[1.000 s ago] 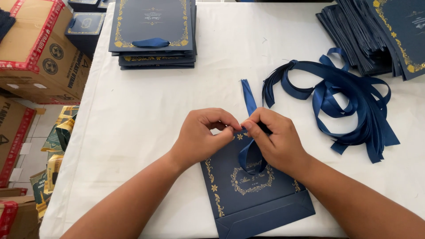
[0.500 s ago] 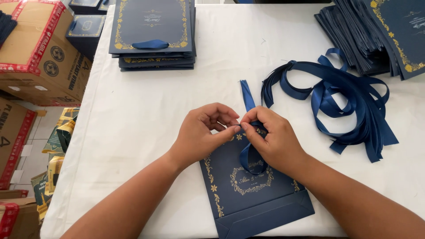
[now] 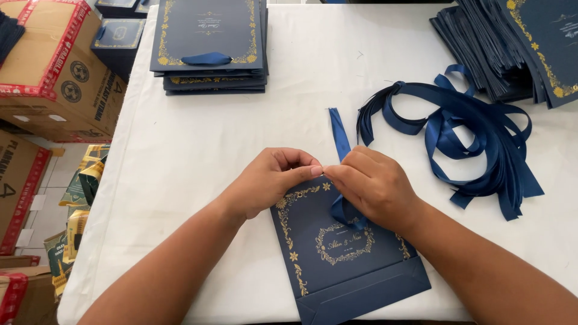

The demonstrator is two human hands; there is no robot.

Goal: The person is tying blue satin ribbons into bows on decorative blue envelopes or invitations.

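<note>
A flat navy paper bag (image 3: 337, 259) with gold floral print lies near the table's front edge. My left hand (image 3: 271, 180) pinches the bag's top edge, fingertips touching those of my right hand (image 3: 373, 186). My right hand grips a navy satin ribbon (image 3: 338, 135) at that same edge; one end runs away from me across the cloth and a loop shows below my palm on the bag's face.
A tangle of loose navy ribbons (image 3: 463, 132) lies to the right. A stack of finished bags (image 3: 208, 45) sits at the back left, another pile of flat bags (image 3: 518, 48) at the back right. Cardboard boxes (image 3: 51, 66) stand left of the white table (image 3: 180, 156).
Both hands have closed in over the bag's top edge, fingers flatter. The ribbon loop on the bag's face is smaller, more covered by my right hand.
</note>
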